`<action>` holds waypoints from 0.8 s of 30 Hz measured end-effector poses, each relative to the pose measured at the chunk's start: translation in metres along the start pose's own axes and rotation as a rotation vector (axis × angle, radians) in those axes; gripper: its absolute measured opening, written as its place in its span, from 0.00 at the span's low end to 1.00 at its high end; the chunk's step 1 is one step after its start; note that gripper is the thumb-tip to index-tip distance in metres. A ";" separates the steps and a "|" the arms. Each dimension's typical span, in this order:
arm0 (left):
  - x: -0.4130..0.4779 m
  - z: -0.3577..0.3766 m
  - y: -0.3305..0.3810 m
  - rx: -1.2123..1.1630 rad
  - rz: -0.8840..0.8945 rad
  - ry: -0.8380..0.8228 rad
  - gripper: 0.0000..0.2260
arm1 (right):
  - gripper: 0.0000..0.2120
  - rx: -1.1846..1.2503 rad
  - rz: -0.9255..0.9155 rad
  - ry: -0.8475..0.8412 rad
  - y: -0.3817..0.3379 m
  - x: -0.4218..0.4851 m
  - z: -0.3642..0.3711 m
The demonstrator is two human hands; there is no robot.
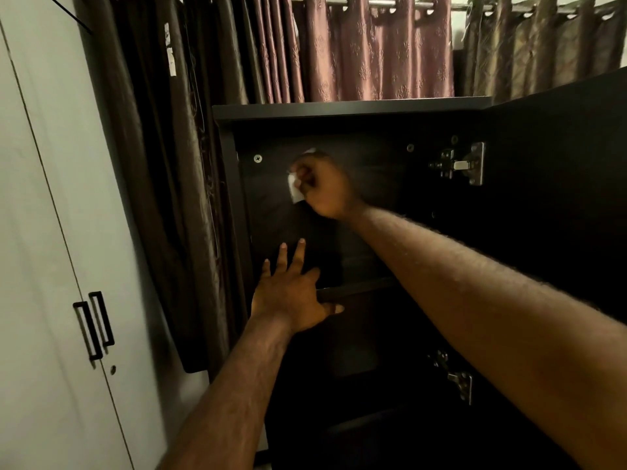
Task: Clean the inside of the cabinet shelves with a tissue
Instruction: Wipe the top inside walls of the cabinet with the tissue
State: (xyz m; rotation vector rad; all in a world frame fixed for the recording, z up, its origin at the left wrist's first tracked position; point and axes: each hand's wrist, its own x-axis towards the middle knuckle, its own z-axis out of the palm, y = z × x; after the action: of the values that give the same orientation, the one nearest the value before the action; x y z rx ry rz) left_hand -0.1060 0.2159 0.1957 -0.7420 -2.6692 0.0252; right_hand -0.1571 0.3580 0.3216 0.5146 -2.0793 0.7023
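Wiping is under way in the top compartment of the dark cabinet (pixel 353 108). The person's right hand (pixel 325 188) is curled into a fist around a crumpled white tissue (pixel 294 191), a corner of which pokes out by the knuckles. It presses the tissue to the inner panel high on the left, near a screw (pixel 258 158). Whether that panel is the side wall or the back, the dimness hides.

The left hand (pixel 291 296) is spread with straight fingers and holds nothing. It rests on the front edge of the shelf (pixel 359 288) below, thumb under the edge, seemingly for steadying. The door (pixel 559 164) stands swung out to the right, its hinge (pixel 461 164) bare.

I would judge the job early, with the shelf board and the lower compartment not yet wiped. The next move calls for drawing the tissue down and across the panel, then along the shelf, pressing well into the corners.
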 end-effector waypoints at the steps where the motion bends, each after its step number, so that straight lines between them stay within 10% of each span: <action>1: -0.001 0.000 0.000 0.006 -0.009 0.005 0.41 | 0.12 0.017 -0.040 -0.065 -0.005 -0.008 0.008; 11: -0.006 -0.006 0.005 0.010 -0.092 -0.017 0.47 | 0.05 -0.418 0.090 -0.334 0.037 -0.087 -0.015; 18: -0.007 -0.007 0.009 -0.020 -0.108 -0.034 0.44 | 0.05 -0.336 0.592 0.130 0.074 -0.087 -0.052; 24: -0.008 -0.005 0.008 -0.041 -0.103 -0.023 0.43 | 0.06 -0.174 0.189 0.357 0.043 -0.060 -0.025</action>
State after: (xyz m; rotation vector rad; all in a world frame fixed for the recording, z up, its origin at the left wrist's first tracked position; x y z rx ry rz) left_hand -0.0939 0.2185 0.1962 -0.6189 -2.7334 -0.0483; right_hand -0.1341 0.4127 0.2713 0.0855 -1.8422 0.6587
